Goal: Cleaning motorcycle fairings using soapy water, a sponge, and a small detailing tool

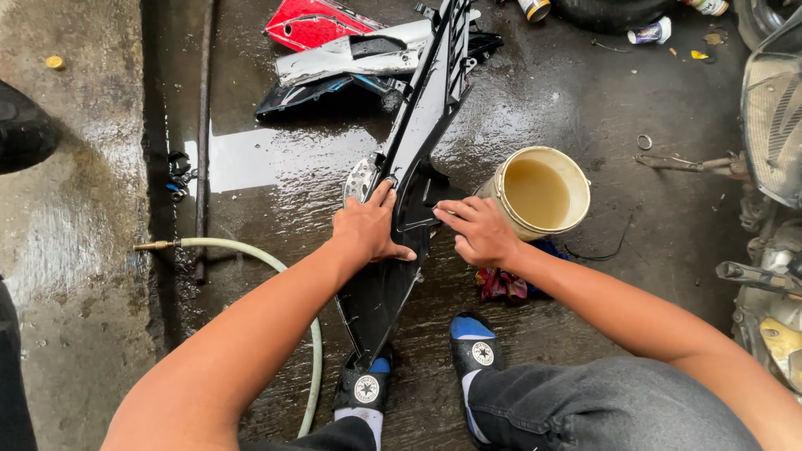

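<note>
Wet concrete floor point(585, 108), cream bucket point(539, 192) of murky water, pale hose point(251, 248) with brass nozzle, long black panel point(418, 142), red panel point(305, 21) and white panel point(351, 54) piled behind, rag point(501, 286) beside bucket, small metal ring point(645, 142), cans point(652, 32) near the far edge

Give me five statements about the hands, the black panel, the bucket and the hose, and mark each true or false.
1. Both hands rest on the black panel. True: the left hand and the right hand both press on it.
2. The bucket is empty. False: it holds murky liquid.
3. The hose lies on the wet floor to the left of the panel. True.
4. The right hand holds the hose. False: no hand touches the hose.
5. The bucket stands left of the panel. False: it stands on the right, beside the right hand.
</note>
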